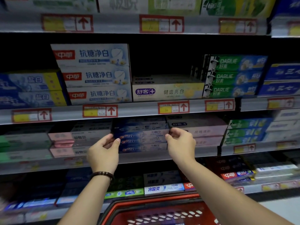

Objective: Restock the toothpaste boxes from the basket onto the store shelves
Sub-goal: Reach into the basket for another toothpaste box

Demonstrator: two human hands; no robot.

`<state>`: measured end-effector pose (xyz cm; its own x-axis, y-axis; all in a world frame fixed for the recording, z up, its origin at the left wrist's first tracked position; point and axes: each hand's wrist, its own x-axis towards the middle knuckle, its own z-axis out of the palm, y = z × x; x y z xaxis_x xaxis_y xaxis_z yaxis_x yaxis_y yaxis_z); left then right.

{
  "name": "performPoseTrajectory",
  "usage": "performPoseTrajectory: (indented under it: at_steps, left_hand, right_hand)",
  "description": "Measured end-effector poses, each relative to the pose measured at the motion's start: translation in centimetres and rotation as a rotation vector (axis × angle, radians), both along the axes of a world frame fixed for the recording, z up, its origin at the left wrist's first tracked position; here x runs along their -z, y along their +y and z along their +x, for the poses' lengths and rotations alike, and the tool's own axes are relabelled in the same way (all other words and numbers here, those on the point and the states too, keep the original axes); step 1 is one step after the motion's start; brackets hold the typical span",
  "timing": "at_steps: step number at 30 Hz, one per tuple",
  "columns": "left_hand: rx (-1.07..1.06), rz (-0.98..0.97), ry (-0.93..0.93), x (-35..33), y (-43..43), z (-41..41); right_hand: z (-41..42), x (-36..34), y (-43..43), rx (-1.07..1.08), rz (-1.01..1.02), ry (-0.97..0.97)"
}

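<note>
From the head camera, the left hand (103, 151) pinched the left end of a blue-and-white cardboard Crest toothpaste box (142, 135). The right hand (180, 143) pinched its right end. The box lay between them, among matching boxes. A red plastic basket (146, 207) sat below both forearms.
</note>
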<state>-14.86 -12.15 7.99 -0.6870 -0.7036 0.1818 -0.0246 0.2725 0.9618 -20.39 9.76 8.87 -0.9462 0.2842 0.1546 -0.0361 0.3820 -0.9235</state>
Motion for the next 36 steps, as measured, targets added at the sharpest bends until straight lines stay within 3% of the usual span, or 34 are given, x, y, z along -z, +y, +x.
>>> performPoseTrajectory:
  at_steps: [21, 36]
  left_hand:
    - [0.096, 0.054, -0.001, 1.1, 1.0, -0.6]
    - [0.124, -0.136, -0.079, 1.2, 1.5, -0.5]
  right_hand:
    - [1.3, 0.5, -1.8, -0.04, -0.016, -0.035]
    - [1.8, -0.2, -1.9, -0.136, 0.051, -0.066]
